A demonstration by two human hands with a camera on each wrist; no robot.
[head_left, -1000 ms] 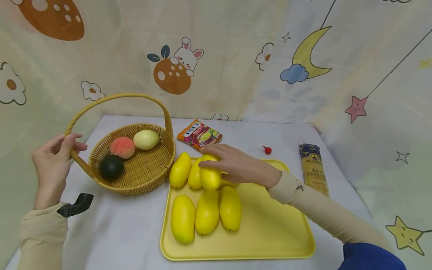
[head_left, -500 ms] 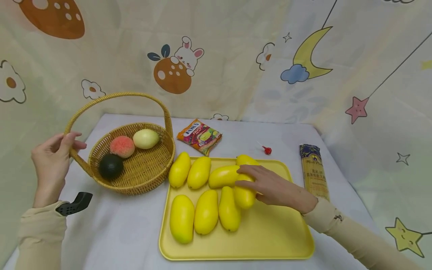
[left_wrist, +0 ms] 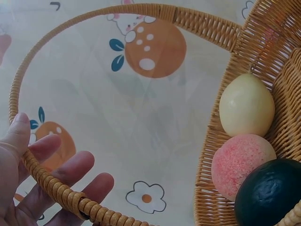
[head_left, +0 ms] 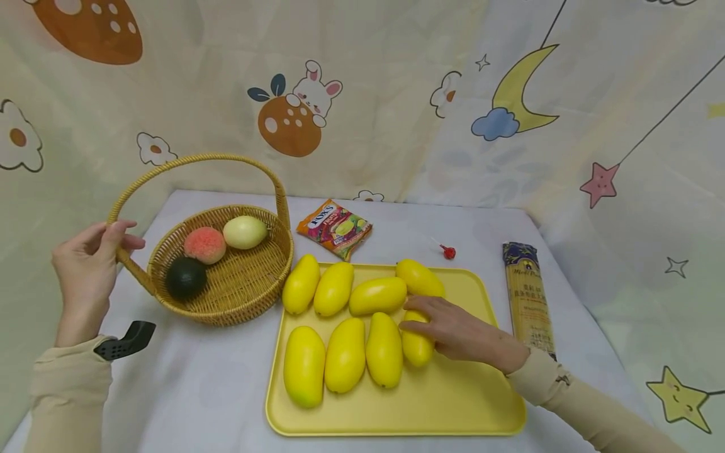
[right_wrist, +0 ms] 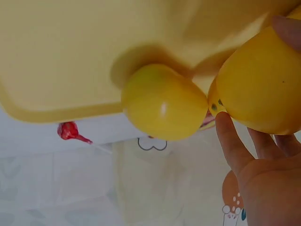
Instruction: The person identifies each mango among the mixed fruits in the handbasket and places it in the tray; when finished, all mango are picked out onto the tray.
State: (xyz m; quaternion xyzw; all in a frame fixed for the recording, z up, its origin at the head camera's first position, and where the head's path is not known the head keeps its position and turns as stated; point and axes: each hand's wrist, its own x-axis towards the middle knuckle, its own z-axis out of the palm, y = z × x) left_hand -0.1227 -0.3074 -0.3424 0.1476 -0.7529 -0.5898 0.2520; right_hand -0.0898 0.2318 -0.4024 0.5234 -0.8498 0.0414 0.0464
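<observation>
My left hand [head_left: 87, 270] holds the side of the handle of a wicker basket [head_left: 243, 280], thumb on one side and fingers round the other. Inside the basket lie a peach [head_left: 205, 245], a pale yellow-green fruit [head_left: 245, 232] and a dark green, egg-shaped fruit [head_left: 186, 277]. Over the yellow tray [head_left: 453, 402], my right hand [head_left: 461, 333] grips a yellow mango [head_left: 418, 349] at the right end of the front row. The right wrist view shows this held mango [right_wrist: 263, 84] between thumb and fingers. Several more mangoes [head_left: 378, 296] lie in two rows.
Behind the tray lie an orange FOX'S candy bag [head_left: 335, 229] and a red lollipop [head_left: 448, 252]. A pack of pasta [head_left: 528, 296] lies to the right, partly behind the right forearm. A patterned curtain [head_left: 385, 126] hangs round the white table [head_left: 187, 390].
My right hand has carried the mango from above the back row to the right, then down beside the front row. My left hand has stayed on the basket handle.
</observation>
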